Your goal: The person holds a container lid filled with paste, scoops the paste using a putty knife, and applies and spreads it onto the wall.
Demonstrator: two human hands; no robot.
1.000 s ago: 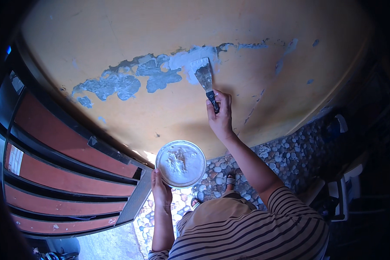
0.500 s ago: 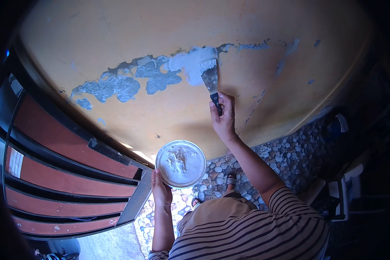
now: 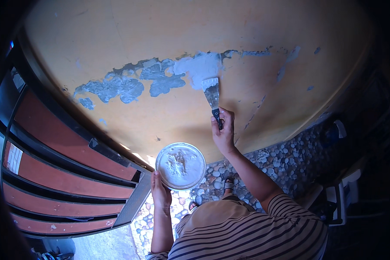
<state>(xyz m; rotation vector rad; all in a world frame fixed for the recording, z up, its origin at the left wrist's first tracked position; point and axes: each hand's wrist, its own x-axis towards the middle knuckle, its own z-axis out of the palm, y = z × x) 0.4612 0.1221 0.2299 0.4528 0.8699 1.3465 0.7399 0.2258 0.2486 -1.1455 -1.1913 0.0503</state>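
Currently, the putty knife (image 3: 211, 95) sits at the near right edge of the white patch (image 3: 200, 66) on the tan wall (image 3: 255, 26), the fingers of my right hand (image 3: 223, 130) wrapped round its handle (image 3: 216, 114). Nearer and left, my left hand (image 3: 161, 195) holds a tub (image 3: 182, 188) of paste (image 3: 177, 164); farther left stands a red-panelled gate (image 3: 69, 138).

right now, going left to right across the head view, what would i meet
Dark-framed gate with red-brown panels → left hand → round tub of white paste → putty knife → pale streak on the wall.
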